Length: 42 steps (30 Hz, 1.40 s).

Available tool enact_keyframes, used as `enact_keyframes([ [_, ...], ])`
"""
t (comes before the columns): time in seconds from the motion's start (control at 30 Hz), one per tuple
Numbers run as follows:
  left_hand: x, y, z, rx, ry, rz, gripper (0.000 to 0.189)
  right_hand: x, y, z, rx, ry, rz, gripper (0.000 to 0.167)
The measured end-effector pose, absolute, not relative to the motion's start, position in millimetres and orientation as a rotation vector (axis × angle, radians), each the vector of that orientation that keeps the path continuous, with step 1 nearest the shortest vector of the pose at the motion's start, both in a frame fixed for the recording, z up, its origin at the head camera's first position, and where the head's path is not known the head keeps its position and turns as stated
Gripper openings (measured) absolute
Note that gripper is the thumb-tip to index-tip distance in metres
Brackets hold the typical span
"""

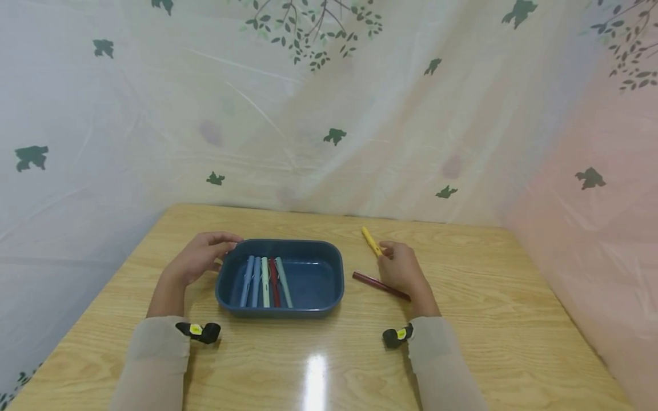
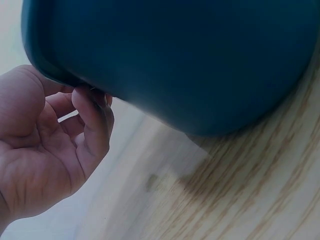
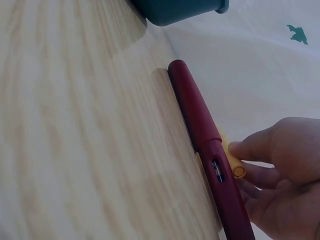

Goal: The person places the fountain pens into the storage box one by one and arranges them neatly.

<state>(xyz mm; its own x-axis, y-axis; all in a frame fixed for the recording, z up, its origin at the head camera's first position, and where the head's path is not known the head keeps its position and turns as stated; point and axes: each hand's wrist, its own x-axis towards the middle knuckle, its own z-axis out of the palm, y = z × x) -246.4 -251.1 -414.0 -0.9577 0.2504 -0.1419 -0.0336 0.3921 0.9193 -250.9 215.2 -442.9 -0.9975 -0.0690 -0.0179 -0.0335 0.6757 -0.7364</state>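
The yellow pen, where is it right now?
In the head view, the yellow pen is right of the blue tray and beyond the dark red pen, its near end pinched by the right hand.

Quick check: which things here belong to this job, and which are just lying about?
Seem to belong:
tray, left fingers at its rim
five pens inside it
yellow pen, in right fingers
maroon pen on table

Seem incidental:
cloth
wrist cameras
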Motion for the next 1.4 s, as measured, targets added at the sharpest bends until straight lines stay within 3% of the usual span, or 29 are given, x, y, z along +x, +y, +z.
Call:
enact_keyframes([
  [0.27, -247, -252, -416, 0.188, 2.395, 1.596, 0.038, -253, 219, -443, -0.073, 2.741, -1.479, 0.042],
  [0.6, -248, -253, -416, 0.187, 2.389, 1.599, 0.037, -256, 219, -432, 0.119, 2.132, -2.153, 0.045],
  [1.4, -247, -251, -416, 0.198, 2.38, 1.605, 0.038, -253, 203, -409, -0.004, 2.126, -2.08, 0.044],
])
